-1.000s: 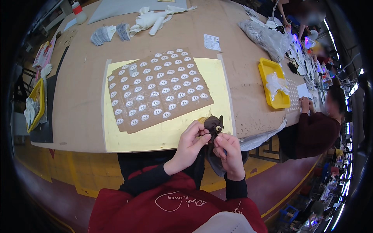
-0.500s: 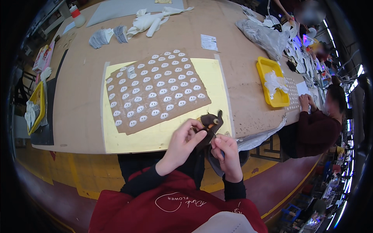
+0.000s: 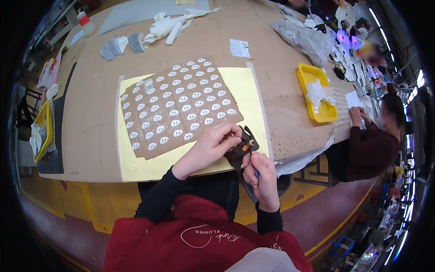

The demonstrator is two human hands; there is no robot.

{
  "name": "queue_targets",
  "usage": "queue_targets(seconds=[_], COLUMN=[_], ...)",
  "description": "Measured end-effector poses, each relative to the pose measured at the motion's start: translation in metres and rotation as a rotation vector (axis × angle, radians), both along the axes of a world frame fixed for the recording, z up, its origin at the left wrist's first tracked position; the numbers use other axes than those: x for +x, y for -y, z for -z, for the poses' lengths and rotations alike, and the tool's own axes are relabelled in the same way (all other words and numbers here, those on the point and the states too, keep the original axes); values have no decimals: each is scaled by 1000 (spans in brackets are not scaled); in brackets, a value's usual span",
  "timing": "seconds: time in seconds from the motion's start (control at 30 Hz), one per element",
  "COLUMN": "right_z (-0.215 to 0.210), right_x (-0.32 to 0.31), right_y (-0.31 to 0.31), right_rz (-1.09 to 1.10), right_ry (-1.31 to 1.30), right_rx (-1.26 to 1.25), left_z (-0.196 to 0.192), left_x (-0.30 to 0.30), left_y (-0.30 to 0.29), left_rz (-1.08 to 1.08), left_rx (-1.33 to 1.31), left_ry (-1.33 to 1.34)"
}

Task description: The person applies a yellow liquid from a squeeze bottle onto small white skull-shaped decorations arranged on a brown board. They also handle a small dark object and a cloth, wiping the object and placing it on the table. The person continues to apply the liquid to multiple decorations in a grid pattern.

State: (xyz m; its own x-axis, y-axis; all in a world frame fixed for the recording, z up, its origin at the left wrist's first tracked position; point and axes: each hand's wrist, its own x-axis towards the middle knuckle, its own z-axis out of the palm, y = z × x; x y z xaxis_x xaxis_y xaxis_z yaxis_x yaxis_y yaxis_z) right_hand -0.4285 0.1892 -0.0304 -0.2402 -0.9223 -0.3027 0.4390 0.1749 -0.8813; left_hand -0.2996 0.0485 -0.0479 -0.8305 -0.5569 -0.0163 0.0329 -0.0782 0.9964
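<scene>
Near the table's front edge, my left hand (image 3: 210, 147) is closed on a dark brown fabric piece (image 3: 236, 156) with an orange patch and a small round beige part on it. My right hand (image 3: 263, 177) pinches a thin tool with a blue handle (image 3: 257, 174). Its tip is at the fabric, partly hidden by my fingers, so I cannot tell its exact kind. Left of my hands, a brown paper sheet (image 3: 140, 155) carries rows of white oval pieces (image 3: 175, 123) with dark dots. It lies at a slant on a larger yellow sheet (image 3: 253, 109).
A yellow tray (image 3: 333, 115) holding crumpled white plastic stands to the right, with a grey plastic bag (image 3: 306, 38) behind it. White fabric (image 3: 163, 27) and stacked grey-white pieces (image 3: 113, 48) lie at the back. Another person (image 3: 371, 140) sits at the right; another yellow tray (image 3: 46, 118) is far left.
My left hand has shifted slightly up the picture and turned, exposing more of the brown fabric and its orange patch. My right hand stays close to it with the tool.
</scene>
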Motion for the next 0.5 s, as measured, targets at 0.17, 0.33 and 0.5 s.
queue_targets(seconds=[0.17,0.33,0.5], right_z=[-3,-11,-11], right_x=[-10,-20,-20], right_y=[-3,-8,-4], right_rz=[4,-24,23], right_ry=[-72,-137,-118], right_rx=[51,104,105], left_z=[28,41,35], left_x=[-8,-14,-17], left_y=[-33,-58,-64], left_rz=[-35,-34,-61], left_rx=[531,635,471], left_ry=[-311,-449,-349])
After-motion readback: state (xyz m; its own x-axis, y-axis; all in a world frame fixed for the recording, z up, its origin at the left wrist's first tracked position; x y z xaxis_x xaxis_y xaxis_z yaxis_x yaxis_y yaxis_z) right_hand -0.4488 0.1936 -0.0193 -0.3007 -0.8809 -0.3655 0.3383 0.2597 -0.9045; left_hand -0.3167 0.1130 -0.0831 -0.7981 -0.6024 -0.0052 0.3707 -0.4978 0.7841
